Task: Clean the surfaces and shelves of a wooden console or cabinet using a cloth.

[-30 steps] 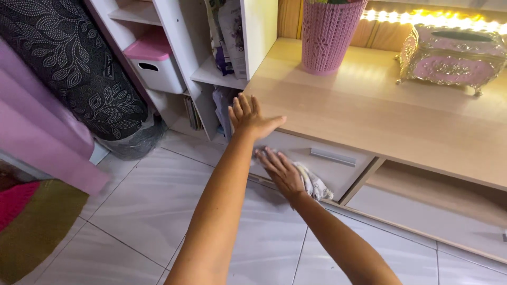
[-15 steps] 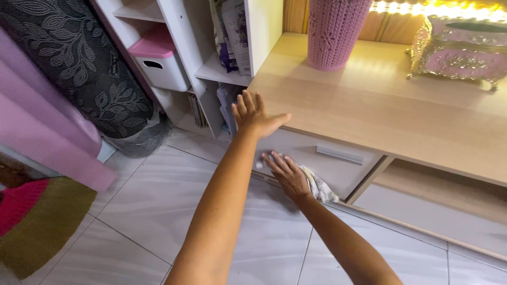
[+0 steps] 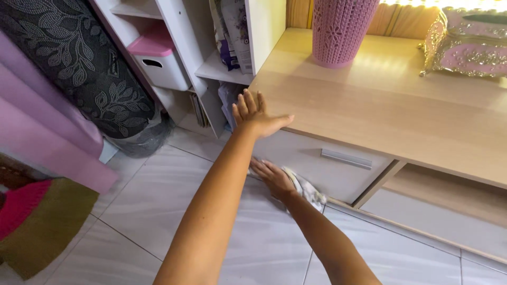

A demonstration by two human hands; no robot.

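My left hand (image 3: 255,117) rests flat with fingers apart on the front left corner of a low wooden cabinet top (image 3: 380,111). Below it, my right hand (image 3: 272,178) presses a pale patterned cloth (image 3: 303,189) against the bottom edge of the grey drawer front (image 3: 296,158), near the floor. A metal drawer handle (image 3: 346,158) sits to the right of that hand.
A pink lattice basket (image 3: 342,31) and an ornate pink and gold box (image 3: 470,45) stand on the cabinet top. White shelves (image 3: 211,71) at the left hold a pink-lidded bin (image 3: 156,63) and packets. A dark rolled mat (image 3: 79,63) and a rug (image 3: 31,221) lie left.
My right hand has slid the cloth down and leftward along the drawer front to its lower edge. My left hand has stayed on the cabinet corner.
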